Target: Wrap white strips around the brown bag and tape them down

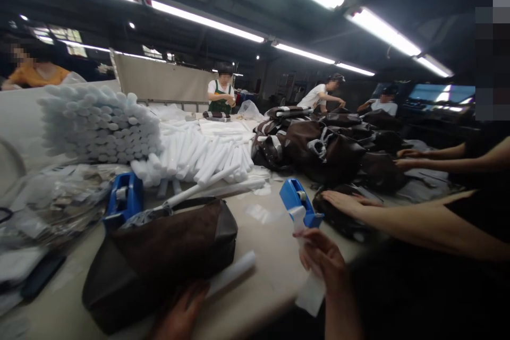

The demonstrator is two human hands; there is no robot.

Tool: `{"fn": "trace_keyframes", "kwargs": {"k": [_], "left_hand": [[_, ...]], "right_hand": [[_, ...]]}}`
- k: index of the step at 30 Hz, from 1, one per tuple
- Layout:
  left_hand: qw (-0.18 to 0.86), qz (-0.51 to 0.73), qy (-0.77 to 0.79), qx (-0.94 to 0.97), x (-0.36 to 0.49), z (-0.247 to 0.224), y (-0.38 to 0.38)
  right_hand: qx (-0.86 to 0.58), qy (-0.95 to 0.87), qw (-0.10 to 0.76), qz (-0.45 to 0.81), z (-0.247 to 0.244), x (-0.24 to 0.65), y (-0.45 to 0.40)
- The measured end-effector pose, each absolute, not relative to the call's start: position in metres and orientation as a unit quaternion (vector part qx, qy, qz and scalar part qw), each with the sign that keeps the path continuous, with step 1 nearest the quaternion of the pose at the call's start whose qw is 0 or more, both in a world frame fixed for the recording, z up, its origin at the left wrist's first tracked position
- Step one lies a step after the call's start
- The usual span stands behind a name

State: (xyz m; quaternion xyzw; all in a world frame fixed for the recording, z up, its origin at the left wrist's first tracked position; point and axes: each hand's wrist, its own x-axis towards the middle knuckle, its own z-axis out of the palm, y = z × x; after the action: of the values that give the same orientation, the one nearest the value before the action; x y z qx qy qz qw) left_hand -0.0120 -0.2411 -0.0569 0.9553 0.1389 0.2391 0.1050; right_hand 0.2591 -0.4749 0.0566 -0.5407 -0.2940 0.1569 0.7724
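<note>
Left hand (185, 305): low in view, fingers at the lower edge of the dark brown bag and the near end of a loose white tube (235, 272); partly hidden, so whether it grips either cannot be told.

Right hand (324, 257): clenched, fingertips pinching a strip of whitish tape (311, 297), one end hanging below the hand, the other reaching up to the right-hand blue tape dispenser (297, 199).

Dark brown bag (171, 249): one, full-looking, lying on the tabletop (263, 276) at the left hand, strap along its far side.

Dark flat object (42, 276): one, left of the bag.

Left-hand blue tape dispenser (124, 196): one, just behind the bag.

Clear plastic wrapping (59, 196): crumpled, at far left.

Neighbouring person's hands (346, 204): on a dark item (338, 223) right of the right-hand dispenser; another forearm (446, 159) reaches in beyond.

White tubes (199, 154): many, heaped loosely; a stacked bundle (103, 127) beside them, ends outward.

Dark bags (319, 143): large pile, right of the tubes.

Persons: four, beyond the goods, one in a green apron (218, 98).
</note>
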Motion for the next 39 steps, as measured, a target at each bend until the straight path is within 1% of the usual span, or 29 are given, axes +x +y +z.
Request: {"fn": "trace_keyframes", "kwargs": {"k": [3, 5, 7, 9, 12, 17, 18, 20, 22, 25, 27, 30, 32, 35, 37, 39], "left_hand": [[0.041, 0.242, 0.141, 0.959, -0.015, -0.040, -0.253], [0.024, 0.237, 0.130, 0.963, -0.018, -0.029, -0.259], [0.022, 0.234, 0.106, 0.966, -0.020, -0.021, -0.261], [0.018, 0.242, 0.078, 0.967, -0.023, -0.018, -0.260], [0.001, 0.245, 0.046, 0.968, -0.028, -0.015, -0.257], [-0.043, 0.219, 0.066, 0.973, -0.028, -0.011, -0.258], [-0.049, 0.212, 0.070, 0.973, -0.026, -0.011, -0.259], [-0.054, 0.192, 0.078, 0.977, -0.021, -0.010, -0.259], [-0.053, 0.162, 0.091, 0.981, -0.017, -0.008, -0.259], [-0.043, 0.120, 0.119, 0.985, -0.017, 0.006, -0.261], [-0.024, 0.103, 0.120, 0.987, -0.024, 0.024, -0.266], [0.027, 0.104, 0.075, 0.991, -0.040, 0.062, -0.276], [0.054, 0.139, 0.041, 0.988, -0.050, 0.091, -0.276], [0.046, 0.257, 0.045, 0.964, -0.054, 0.130, -0.246], [0.006, 0.336, 0.085, 0.938, -0.048, 0.149, -0.202], [-0.031, 0.332, 0.142, 0.932, -0.037, 0.159, -0.147]], "right_hand": [[-0.639, -0.230, 0.699, 0.225, 0.012, 0.213, -0.505], [-0.693, -0.215, 0.645, 0.241, -0.009, 0.192, -0.515], [-0.724, -0.216, 0.604, 0.254, -0.022, 0.180, -0.519], [-0.736, -0.219, 0.586, 0.259, -0.027, 0.174, -0.519], [-0.767, -0.218, 0.567, 0.207, -0.027, 0.174, -0.505], [-0.863, -0.237, 0.435, 0.095, -0.015, 0.181, -0.454], [-0.871, -0.246, 0.416, 0.081, -0.012, 0.183, -0.443], [-0.871, -0.268, 0.406, 0.065, -0.010, 0.189, -0.422], [-0.855, -0.286, 0.425, 0.081, -0.012, 0.198, -0.408], [-0.817, -0.275, 0.495, 0.108, -0.021, 0.211, -0.401], [-0.786, -0.252, 0.553, 0.110, -0.028, 0.216, -0.404], [-0.716, -0.201, 0.653, 0.143, -0.033, 0.219, -0.413], [-0.661, -0.150, 0.717, 0.162, -0.031, 0.217, -0.418], [-0.588, -0.085, 0.782, 0.191, -0.024, 0.215, -0.421], [-0.556, -0.067, 0.798, 0.224, -0.020, 0.213, -0.420], [-0.549, -0.067, 0.798, 0.241, -0.018, 0.211, -0.416]]}}
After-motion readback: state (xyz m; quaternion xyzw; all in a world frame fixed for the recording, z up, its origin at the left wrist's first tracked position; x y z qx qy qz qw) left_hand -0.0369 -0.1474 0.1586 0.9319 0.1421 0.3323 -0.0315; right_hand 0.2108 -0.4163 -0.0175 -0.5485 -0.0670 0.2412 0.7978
